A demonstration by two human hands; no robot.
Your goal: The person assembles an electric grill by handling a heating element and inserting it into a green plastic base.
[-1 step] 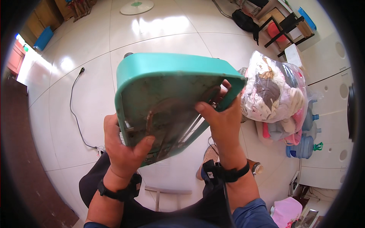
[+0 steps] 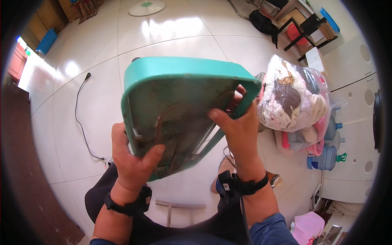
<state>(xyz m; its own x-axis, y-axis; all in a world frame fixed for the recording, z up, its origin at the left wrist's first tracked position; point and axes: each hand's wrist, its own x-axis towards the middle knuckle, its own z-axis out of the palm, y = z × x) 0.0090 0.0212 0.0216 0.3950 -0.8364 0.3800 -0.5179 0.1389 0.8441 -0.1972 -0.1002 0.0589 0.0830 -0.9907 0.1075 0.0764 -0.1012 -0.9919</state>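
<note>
A teal plastic housing [image 2: 192,65] with rounded corners is held up in front of me, tilted, its dirty hollow underside facing me. Inside it are grime-darkened surfaces and a short brownish strip [image 2: 158,127]. My left hand [image 2: 132,157] grips its lower left edge, thumb on the inner side and fingers behind the rim. On the right, my right hand [image 2: 237,124] clasps the other side, with its thumb on the underside and fingertips showing through an opening near the corner. The outer face of the housing is mostly hidden.
A black cable with a plug [image 2: 77,110] lies on the tiled floor at left. To the right are a clear bag of clothes [image 2: 292,96] and blue water bottles [image 2: 326,157]. A metal bar [image 2: 179,205] sits low between my legs; a fan base [image 2: 147,7] stands far ahead.
The teal housing has shifted very slightly to the left in my hands. Both hands keep their grip.
</note>
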